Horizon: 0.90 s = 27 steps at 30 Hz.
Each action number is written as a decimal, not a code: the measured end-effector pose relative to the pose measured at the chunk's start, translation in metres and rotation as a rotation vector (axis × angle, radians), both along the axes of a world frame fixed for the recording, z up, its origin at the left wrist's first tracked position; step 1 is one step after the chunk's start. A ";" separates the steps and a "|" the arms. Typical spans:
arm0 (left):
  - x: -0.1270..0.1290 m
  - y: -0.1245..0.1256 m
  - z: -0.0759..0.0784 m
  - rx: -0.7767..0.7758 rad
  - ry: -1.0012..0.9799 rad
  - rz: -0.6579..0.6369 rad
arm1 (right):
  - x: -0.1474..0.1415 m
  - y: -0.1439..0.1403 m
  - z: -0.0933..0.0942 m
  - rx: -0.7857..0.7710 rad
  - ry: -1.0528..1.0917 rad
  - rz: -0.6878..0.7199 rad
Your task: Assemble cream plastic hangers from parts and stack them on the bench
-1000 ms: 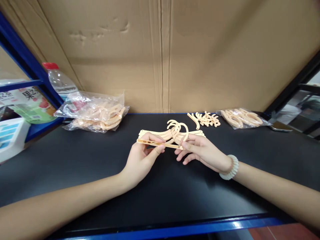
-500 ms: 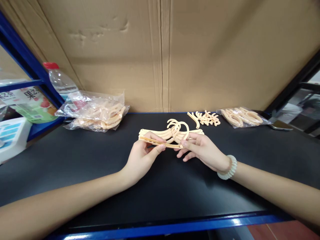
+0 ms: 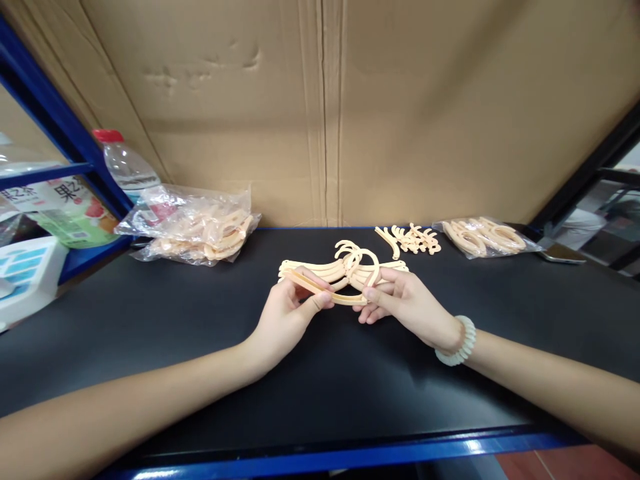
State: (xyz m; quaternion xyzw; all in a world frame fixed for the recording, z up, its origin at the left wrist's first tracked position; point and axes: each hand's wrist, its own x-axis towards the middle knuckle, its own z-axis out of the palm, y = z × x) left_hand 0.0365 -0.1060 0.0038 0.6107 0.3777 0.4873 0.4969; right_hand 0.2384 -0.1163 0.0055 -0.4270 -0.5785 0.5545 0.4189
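Observation:
My left hand (image 3: 287, 313) pinches the left part of a thin peach plastic bar (image 3: 339, 298) between thumb and fingers. My right hand (image 3: 407, 303) grips the bar's right end, where a curved hook piece (image 3: 369, 257) rises from it. The bar sags in a shallow curve between both hands, just above the black tabletop (image 3: 200, 347). Right behind my fingers lies a stack of assembled peach hangers (image 3: 327, 267) with their hooks up.
A clear bag of peach parts (image 3: 197, 230) lies at the back left beside a water bottle (image 3: 127, 167). Loose hook pieces (image 3: 410, 239) and a second bag of parts (image 3: 483, 235) lie at the back right. A cardboard wall (image 3: 325, 107) closes the back.
The bar was straight and level a second ago; now it bends downward in the middle and its left end is tilted up. Both hands stay in nearly the same place.

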 end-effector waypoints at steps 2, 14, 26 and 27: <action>0.001 0.000 0.001 -0.047 -0.035 0.000 | 0.000 0.000 -0.001 0.008 -0.016 0.003; 0.004 -0.002 0.003 -0.101 -0.087 -0.024 | -0.005 -0.006 -0.001 -0.007 -0.031 0.037; 0.010 -0.001 0.005 -0.106 -0.059 -0.041 | -0.004 -0.002 0.001 0.071 -0.053 -0.018; 0.011 -0.002 0.004 -0.112 -0.055 -0.072 | -0.004 -0.003 0.001 0.072 -0.043 -0.012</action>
